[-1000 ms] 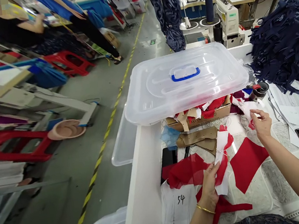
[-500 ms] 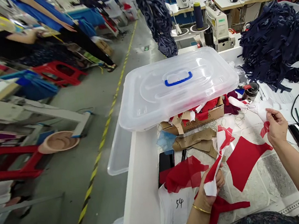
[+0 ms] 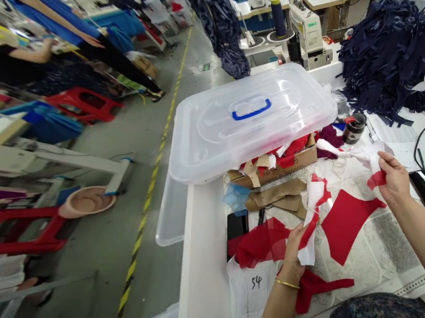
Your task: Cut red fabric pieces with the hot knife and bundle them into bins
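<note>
My left hand (image 3: 294, 252), a gold bangle at its wrist, is closed round a red and white fabric strip (image 3: 312, 214) that points up and away. Between thumb and fingers, my right hand (image 3: 396, 177) pinches a small red and white fabric piece (image 3: 376, 177) above the table's right part. A red cut panel (image 3: 348, 225) lies flat between the hands. Left of my left hand are a crumpled sheer red fabric piece (image 3: 263, 240) and a white paper pattern (image 3: 253, 288) marked 54. Another red fabric piece (image 3: 321, 287) lies below that hand, partly covered.
A clear plastic lid (image 3: 210, 143) with a blue handle covers part of a cardboard box (image 3: 307, 155) of scraps. Brown pattern pieces (image 3: 275, 196), two phones (image 3: 236, 228), a dark jar (image 3: 355, 128) and a navy strip heap (image 3: 390, 60) surround the work area. People are at left.
The strip in my left hand has turned slightly, with its white lower end shifted right. At my right hand, more of the red and white piece shows. The view has moved slightly.
</note>
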The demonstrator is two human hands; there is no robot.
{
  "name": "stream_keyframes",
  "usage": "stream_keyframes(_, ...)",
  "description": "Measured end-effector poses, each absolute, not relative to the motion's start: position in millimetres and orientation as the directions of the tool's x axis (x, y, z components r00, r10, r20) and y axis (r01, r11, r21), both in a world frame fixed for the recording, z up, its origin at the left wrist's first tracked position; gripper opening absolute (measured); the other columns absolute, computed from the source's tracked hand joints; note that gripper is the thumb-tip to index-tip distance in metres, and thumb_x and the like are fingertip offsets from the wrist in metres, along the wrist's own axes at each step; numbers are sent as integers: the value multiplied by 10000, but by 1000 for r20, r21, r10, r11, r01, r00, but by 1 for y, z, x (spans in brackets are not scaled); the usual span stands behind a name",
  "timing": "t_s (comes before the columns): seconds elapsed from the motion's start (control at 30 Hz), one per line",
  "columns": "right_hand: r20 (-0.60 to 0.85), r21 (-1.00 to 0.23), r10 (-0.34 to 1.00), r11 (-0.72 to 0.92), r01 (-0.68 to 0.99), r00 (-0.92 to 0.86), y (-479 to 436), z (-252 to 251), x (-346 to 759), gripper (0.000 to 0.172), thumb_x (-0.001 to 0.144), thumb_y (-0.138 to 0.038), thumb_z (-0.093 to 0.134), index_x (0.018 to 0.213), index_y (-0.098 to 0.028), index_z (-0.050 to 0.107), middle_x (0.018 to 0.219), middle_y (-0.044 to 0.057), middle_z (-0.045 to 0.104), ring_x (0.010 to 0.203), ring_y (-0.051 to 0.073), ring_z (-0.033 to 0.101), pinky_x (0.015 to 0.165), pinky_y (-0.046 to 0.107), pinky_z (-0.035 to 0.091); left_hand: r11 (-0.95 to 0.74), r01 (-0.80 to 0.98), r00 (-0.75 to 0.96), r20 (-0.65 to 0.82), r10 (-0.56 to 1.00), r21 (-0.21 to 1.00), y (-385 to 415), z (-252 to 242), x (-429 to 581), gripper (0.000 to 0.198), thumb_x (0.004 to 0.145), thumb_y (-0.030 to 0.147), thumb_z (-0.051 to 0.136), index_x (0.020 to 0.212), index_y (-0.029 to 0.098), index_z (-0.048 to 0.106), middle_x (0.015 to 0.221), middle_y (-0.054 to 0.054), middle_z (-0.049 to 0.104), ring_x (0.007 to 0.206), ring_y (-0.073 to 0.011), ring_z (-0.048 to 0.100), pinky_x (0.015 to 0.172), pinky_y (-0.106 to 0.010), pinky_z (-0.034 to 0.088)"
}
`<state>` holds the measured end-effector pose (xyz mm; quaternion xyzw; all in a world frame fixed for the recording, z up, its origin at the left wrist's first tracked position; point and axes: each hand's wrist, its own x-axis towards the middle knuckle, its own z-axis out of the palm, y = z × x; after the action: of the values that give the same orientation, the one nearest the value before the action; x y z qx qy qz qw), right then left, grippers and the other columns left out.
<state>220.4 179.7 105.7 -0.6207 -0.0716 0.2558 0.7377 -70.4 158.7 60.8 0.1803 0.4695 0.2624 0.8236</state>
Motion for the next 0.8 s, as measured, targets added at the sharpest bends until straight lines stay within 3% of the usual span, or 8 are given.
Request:
stream_keyframes(0.17, -420, -830, 540, 98, -549, 730, 174, 121, 224, 242, 652, -99, 775, 853, -196, 683, 791, -35, 707, 655, 91, 693, 604, 190, 616, 627, 2, 349, -588, 730, 779, 197, 72, -40, 380, 755, 454, 748, 969, 143, 710, 853, -89, 715, 798, -241, 667, 705, -322, 513)
stream_keyframes(0.3, -514, -754, 588, 36, -655, 624, 164, 130, 225, 239, 699, -67, 719, 874, -222, 673, 746, -39, 725, 647, 114, 710, 588, 218, 629, 291, 187, 182, -324, 928, 938, 227, 78, -23, 508, 785, 421, 727, 1227, 198, 613, 1172, -121, 624, 1115, -275, 577, 915, -378, 475)
stream_keyframes(0.37, -531, -733, 639, -16, -680, 556, 159, 130, 225, 253, 698, -75, 731, 888, -231, 671, 751, -39, 734, 661, 128, 720, 601, 234, 634, 100, 241, 194, -148, 970, 965, 229, 81, -19, 541, 794, 424, 715, 1275, 217, 579, 1211, -121, 584, 1145, -267, 549, 981, -402, 438)
stream_keyframes(0.43, -552, -707, 684, -80, -703, 477, 154, 127, 222, 270, 693, -78, 742, 904, -232, 674, 771, -32, 747, 674, 143, 728, 611, 248, 636, 21, 194, 268, -74, 961, 981, 223, 84, -15, 549, 789, 442, 715, 1269, 214, 580, 1200, -120, 587, 1113, -256, 561, 994, -412, 426)
stream_keyframes(0.6, -676, -593, 673, -254, -764, 300, 145, 119, 196, 228, 692, -60, 743, 872, -194, 699, 803, 18, 769, 674, 150, 730, 616, 227, 619, 256, -78, 378, -209, 902, 964, 200, 91, -9, 545, 710, 485, 785, 1158, 208, 643, 1124, -102, 651, 1056, -243, 596, 935, -376, 461)
stream_keyframes(0.8, -712, -564, 650, -305, -768, 265, 144, 114, 172, 205, 655, -42, 751, 814, -166, 715, 750, 46, 760, 612, 148, 710, 574, 220, 601, 455, -271, 270, -386, 882, 848, 192, 99, -15, 458, 649, 465, 834, 988, 172, 739, 1064, -95, 727, 984, -231, 648, 887, -340, 492)
